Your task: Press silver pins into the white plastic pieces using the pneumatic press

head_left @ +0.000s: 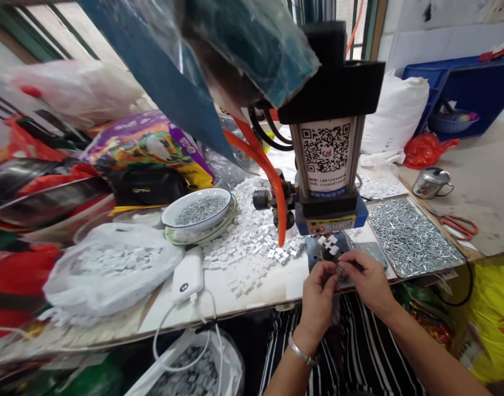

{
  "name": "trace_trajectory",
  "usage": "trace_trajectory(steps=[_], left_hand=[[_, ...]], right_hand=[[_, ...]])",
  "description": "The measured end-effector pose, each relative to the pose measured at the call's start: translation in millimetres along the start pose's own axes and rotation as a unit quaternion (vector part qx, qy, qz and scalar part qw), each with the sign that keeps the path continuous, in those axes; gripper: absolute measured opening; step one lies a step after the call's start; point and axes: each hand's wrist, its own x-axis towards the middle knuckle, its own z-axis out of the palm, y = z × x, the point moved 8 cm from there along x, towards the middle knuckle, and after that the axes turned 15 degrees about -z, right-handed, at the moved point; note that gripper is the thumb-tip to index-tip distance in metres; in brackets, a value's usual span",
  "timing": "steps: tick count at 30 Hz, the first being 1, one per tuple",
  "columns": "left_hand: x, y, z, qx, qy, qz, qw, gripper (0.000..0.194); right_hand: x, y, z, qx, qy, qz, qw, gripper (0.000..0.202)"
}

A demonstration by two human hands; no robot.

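Cluttered worktable (pixel 295 289) by a barred window, press (pixel 328 159) on it. Your left hand (pixel 320 291) and right hand (pixel 369 278) are close together just below the press head, fingertips bent inward; can't tell if they're clamped on anything, too small. Right by your fingertips, under the press, a few small pieces (pixel 329 243): whitish, flat, squarish, lying jumbled. Similar white pieces (pixel 272 242) heaped left of the press; shiny silver pins (pixel 414 234) right of it.
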Motion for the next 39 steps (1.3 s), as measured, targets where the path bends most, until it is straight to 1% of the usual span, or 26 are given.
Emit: trace_trajectory(steps=[3,6,10,15,17,19,20,21,22,23,24,25,26,27,29,30,31,33,37,39], left_hand=[[1,-4,1.6,-0.028,-0.015,-0.003,0.999,0.014],[2,-6,2.2,-0.047,-0.016,-0.002,0.999,0.015],[3,-2,3.7,-0.069,-0.023,-0.002,0.997,0.015],[1,-2,4.8,-0.116,-0.025,-0.034,0.992,0.023],[-1,-2,5.9,-0.104,-0.038,-0.032,0.993,0.022],[1,0,4.4,-0.047,-0.051,-0.019,0.997,0.018],[4,1,-0.5,-0.001,-0.040,-0.006,0.999,0.016],[9,5,-9.2,0.051,-0.009,0.015,0.999,0.014],[15,10,-21.1,0.107,0.040,0.041,0.993,0.014],[21,17,-34.9,0.162,0.102,0.069,0.979,0.013],[28,25,-48.3,0.214,0.166,0.096,0.958,0.014],[36,31,-58.8,0.266,0.216,0.110,0.933,0.013],[46,35,-65.7,0.320,0.248,0.114,0.907,0.012],[55,37,-69.2,0.375,0.264,0.114,0.881,0.009],[69,38,-71.0,0.453,0.274,0.115,0.840,0.007],[72,37,-70.2,0.475,0.274,0.117,0.828,0.009],[72,35,-69.3,0.483,0.272,0.121,0.823,0.011],[64,28,-67.3,0.466,0.265,0.137,0.833,0.013],[39,12,-64.7,0.378,0.233,0.193,0.875,0.015],[34,6,-66.3,0.362,0.228,0.202,0.881,0.017]], right_hand=[[0,-1,0,-0.005,-0.001,-0.006,1.000,0.011],[0,-3,3,-0.014,-0.018,-0.017,1.000,0.010],[-2,-5,8,-0.017,-0.035,-0.029,0.999,0.011],[-6,-7,12,0.006,-0.064,-0.049,0.997,0.014],[-7,-8,11,0.015,-0.071,-0.056,0.996,0.015],[-8,-7,9,0.012,-0.071,-0.055,0.996,0.017],[-8,-7,7,0.008,-0.070,-0.052,0.996,0.018],[-9,-6,6,0.003,-0.070,-0.048,0.996,0.019],[-10,-4,5,0.000,-0.073,-0.042,0.996,0.019],[-11,-2,5,-0.003,-0.077,-0.036,0.996,0.019],[-12,-1,6,-0.003,-0.081,-0.030,0.996,0.019],[-14,1,6,-0.004,-0.086,-0.025,0.996,0.020],[-15,2,7,-0.004,-0.088,-0.022,0.996,0.020],[-16,3,7,-0.005,-0.090,-0.020,0.996,0.020],[-17,3,7,-0.007,-0.088,-0.021,0.996,0.020],[-18,3,7,-0.007,-0.088,-0.022,0.996,0.020],[-18,2,7,-0.007,-0.087,-0.023,0.996,0.020],[-17,0,5,-0.008,-0.083,-0.026,0.996,0.019],[-14,-6,3,-0.014,-0.080,-0.031,0.996,0.017],[-12,-11,7,-0.012,-0.085,-0.040,0.996,0.017]])
